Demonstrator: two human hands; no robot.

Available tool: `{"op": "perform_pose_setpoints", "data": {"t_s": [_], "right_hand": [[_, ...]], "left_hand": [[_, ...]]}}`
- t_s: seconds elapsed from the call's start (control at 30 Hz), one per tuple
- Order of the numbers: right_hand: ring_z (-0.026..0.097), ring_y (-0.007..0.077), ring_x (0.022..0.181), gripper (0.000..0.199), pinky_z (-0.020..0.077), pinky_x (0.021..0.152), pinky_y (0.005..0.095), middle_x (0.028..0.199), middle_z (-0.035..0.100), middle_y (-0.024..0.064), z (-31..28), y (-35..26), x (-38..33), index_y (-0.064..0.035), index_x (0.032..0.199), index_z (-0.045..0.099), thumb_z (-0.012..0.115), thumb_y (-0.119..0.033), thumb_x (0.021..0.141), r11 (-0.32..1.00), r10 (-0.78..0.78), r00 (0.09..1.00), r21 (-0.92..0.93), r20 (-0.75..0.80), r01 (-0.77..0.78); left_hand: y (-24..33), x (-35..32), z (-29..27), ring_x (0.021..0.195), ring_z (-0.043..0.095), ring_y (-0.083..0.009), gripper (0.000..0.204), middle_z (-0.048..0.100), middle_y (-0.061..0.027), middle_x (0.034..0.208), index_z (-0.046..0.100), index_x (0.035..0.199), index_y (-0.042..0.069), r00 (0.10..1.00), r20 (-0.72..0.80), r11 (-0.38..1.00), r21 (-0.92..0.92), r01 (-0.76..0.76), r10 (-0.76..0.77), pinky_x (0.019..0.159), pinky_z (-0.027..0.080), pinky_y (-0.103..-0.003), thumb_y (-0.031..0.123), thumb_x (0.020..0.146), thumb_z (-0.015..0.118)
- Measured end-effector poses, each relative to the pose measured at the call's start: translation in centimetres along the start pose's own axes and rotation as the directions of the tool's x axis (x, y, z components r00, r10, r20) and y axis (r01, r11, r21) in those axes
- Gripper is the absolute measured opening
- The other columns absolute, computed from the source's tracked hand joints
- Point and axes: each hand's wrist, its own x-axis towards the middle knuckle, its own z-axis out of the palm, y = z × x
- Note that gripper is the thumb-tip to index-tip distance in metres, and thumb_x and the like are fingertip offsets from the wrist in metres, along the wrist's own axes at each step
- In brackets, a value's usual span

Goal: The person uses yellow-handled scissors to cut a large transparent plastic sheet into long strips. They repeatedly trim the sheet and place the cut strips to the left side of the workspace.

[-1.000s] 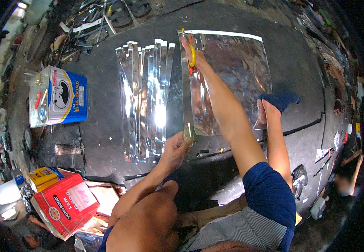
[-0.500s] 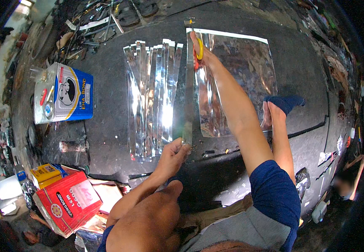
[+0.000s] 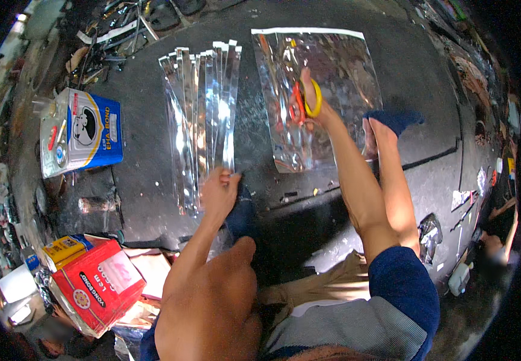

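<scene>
My right hand (image 3: pixel 322 111) grips scissors (image 3: pixel 297 103) with red and yellow handles. It is over a clear, shiny plastic sheet (image 3: pixel 345 78) with a white top edge, lying flat on the dark floor. To its left lies a row of long, narrow plastic strips (image 3: pixel 182 129) with white top ends, some overlapping. My left hand (image 3: pixel 217 191) is closed in a pinch at the lower right end of this row. A strip end seems to be between its fingers, though motion blurs it. The scissor blades hardly show against the sheet.
A blue and white glue can (image 3: pixel 95 129) stands at the left. Nearer are a clear jar (image 3: pixel 97 204) and a red box (image 3: pixel 95 289). Metal scraps (image 3: pixel 122 30) lie at the far left. My bare foot (image 3: pixel 370 135) rests beside the sheet, close to dark blue cloth (image 3: pixel 400 122).
My left hand has moved left to the row, bringing the strip away from the sheet's left edge. My right hand with the scissors has shifted right and nearer, over the sheet.
</scene>
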Motion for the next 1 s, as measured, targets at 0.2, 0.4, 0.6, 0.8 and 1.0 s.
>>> {"op": "perform_pose_setpoints", "data": {"t_s": [0.2,0.4,0.6,0.8,1.0], "right_hand": [[0.05,0.0165,0.04,0.077,0.0434,0.038,0.0302,0.051,0.049,0.0053,-1.2,12.6,-12.9,-0.0056,0.073,0.052,0.027,-0.078,0.082,0.989,0.061,0.997,0.134,0.036,-0.066],[0.053,0.0176,0.044,0.084,0.0457,0.043,0.029,0.056,0.051,0.0063,1.6,17.3,-25.0,-0.0017,0.076,0.055,0.029,-0.082,0.077,0.965,0.235,0.969,0.102,0.078,-0.243],[0.055,0.0186,0.049,0.085,0.0492,0.048,0.0317,0.058,0.051,0.0063,4.1,18.7,-27.7,0.0009,0.083,0.054,0.037,-0.082,0.075,0.917,0.381,0.903,0.047,0.199,-0.397],[0.055,0.0173,0.05,0.088,0.0505,0.05,0.0309,0.059,0.05,0.0051,5.0,18.9,-24.8,0.0001,0.081,0.053,0.036,-0.086,0.071,0.903,0.414,0.889,0.033,0.195,-0.428],[0.054,0.0173,0.045,0.086,0.0505,0.044,0.0326,0.054,0.048,0.0056,4.6,19.4,-22.2,-0.0011,0.073,0.052,0.037,-0.085,0.071,0.9,0.423,0.899,0.068,0.115,-0.432]], "left_hand": [[1.9,1.4,9.5,0.056,0.06,-0.0179,0.015,0.063,-0.0111,0.066,0.059,0.076,-0.003,0.827,0.509,0.672,-0.528,0.519,-0.238,0.053,0.047,-0.03,0.011,0.08,0.064],[1.1,2.2,14.2,0.053,0.054,-0.0133,0.014,0.064,-0.0113,0.071,0.061,0.09,-0.007,0.835,0.466,0.492,-0.675,0.549,-0.293,0.05,0.044,-0.026,-0.005,0.076,0.059],[2.9,2.9,11.8,0.057,0.055,-0.0109,0.015,0.064,-0.0071,0.073,0.065,0.091,-0.004,0.844,0.503,0.597,-0.624,0.505,-0.187,0.051,0.043,-0.023,-0.004,0.077,0.059],[4.2,2.8,10.5,0.061,0.056,-0.0098,0.009,0.064,-0.0051,0.072,0.067,0.083,-0.001,0.877,0.454,0.721,-0.553,0.417,-0.159,0.052,0.044,-0.021,0.004,0.082,0.059],[3.4,3.3,11.4,0.058,0.056,-0.0105,0.012,0.061,-0.0037,0.069,0.065,0.078,0.001,0.852,0.49,0.609,-0.625,0.489,-0.182,0.051,0.044,-0.022,0.011,0.084,0.06]]}}
